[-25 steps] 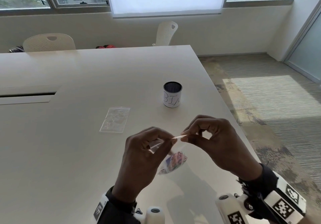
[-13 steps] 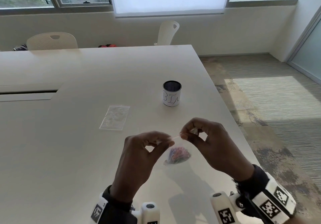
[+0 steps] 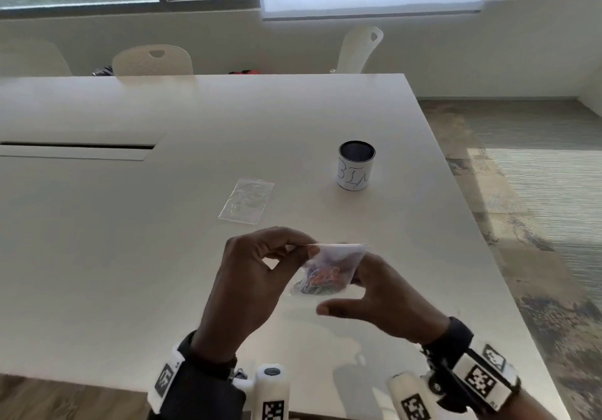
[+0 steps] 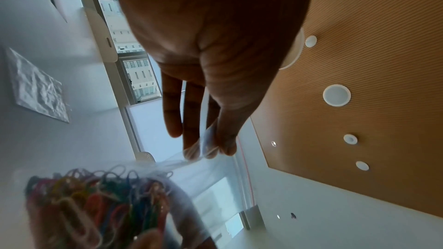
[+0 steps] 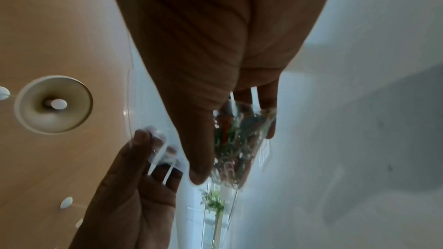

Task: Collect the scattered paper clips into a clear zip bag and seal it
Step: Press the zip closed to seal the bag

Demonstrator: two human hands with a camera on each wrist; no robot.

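A clear zip bag (image 3: 338, 256) hangs above the white table (image 3: 163, 256), and a bunch of coloured paper clips (image 3: 321, 281) fills its bottom. My left hand (image 3: 311, 248) pinches the bag's top left corner between thumb and fingers; the left wrist view shows that left hand (image 4: 210, 149) pinching the plastic above the paper clips (image 4: 95, 205). My right hand (image 3: 345, 292) lies behind the bag with its fingers hidden and its thumb held apart below. In the right wrist view the paper clips (image 5: 230, 149) sit between that thumb and the straight fingers (image 5: 269, 105).
A second clear bag (image 3: 246, 201) lies flat on the table beyond my hands. A small mesh cup (image 3: 356, 169) with a white paper label stands to the right of it. The table's right edge (image 3: 482, 256) is close by. A slot (image 3: 78, 147) runs at the left, and chairs (image 3: 153, 61) stand at the far side.
My right hand has let go of the bag's top strip and dropped behind and below the bag. The bag has turned its flat face upward, and the left hand keeps its pinch.
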